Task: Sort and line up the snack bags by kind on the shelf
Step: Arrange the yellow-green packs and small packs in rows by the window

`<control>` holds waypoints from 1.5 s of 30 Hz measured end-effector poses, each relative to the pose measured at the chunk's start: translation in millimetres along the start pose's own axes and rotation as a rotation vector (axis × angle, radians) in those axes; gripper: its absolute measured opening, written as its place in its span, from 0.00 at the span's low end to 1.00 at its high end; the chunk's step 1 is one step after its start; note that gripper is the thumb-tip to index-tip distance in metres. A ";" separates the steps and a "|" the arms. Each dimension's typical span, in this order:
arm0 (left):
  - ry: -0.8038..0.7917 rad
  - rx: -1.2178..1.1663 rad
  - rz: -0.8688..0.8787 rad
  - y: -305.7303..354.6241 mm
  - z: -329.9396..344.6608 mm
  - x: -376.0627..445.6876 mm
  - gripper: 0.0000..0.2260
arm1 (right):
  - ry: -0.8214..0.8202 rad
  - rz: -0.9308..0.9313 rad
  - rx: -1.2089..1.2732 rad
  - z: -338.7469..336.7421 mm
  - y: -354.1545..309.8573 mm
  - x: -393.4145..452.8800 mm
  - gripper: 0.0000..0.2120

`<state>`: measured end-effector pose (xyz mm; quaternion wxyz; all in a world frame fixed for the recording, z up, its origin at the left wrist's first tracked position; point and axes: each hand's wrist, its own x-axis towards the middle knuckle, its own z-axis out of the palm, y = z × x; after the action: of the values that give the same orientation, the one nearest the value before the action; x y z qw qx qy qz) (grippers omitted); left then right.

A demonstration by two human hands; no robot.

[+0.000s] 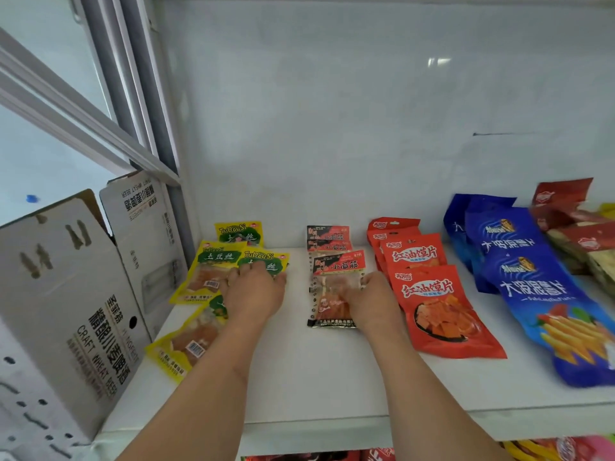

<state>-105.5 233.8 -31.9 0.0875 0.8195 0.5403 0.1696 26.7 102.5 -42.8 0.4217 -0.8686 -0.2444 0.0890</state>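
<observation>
White shelf (316, 377) bare between rows | left hand (254, 291) flat on yellow bag (266, 259) | right hand (369, 297) flat on black-red bag (332, 294)

White shelf (316, 371) with yellow bags (213, 271), red bags (439, 304), blue bags (539, 287).

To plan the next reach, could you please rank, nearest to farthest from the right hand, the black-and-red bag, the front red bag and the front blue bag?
From the right hand, in the head view:
1. Black-and-red plastic snack bag: under the fingers, on its left.
2. Front red plastic snack bag: just to its right.
3. Front blue plastic snack bag: farther right.
</observation>
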 end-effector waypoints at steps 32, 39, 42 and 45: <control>-0.092 -0.157 -0.049 -50.1 -7.3 32.5 0.26 | -0.319 0.044 0.175 82.3 -117.8 5.8 0.16; -0.062 -0.172 -0.057 -53.1 -9.5 29.1 0.25 | -0.321 0.300 0.559 111.2 -115.3 16.4 0.09; -0.072 -0.152 -0.056 -52.2 -10.7 27.2 0.25 | -0.339 0.296 0.542 107.3 -112.7 19.3 0.08; -0.075 -0.141 -0.059 -53.4 -9.6 26.9 0.27 | -0.339 0.287 0.552 94.8 -108.6 16.1 0.04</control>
<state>-145.2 279.4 -35.5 0.1702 0.8009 0.5473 0.1736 -31.6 232.8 -17.3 0.5771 -0.7203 -0.1530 0.3531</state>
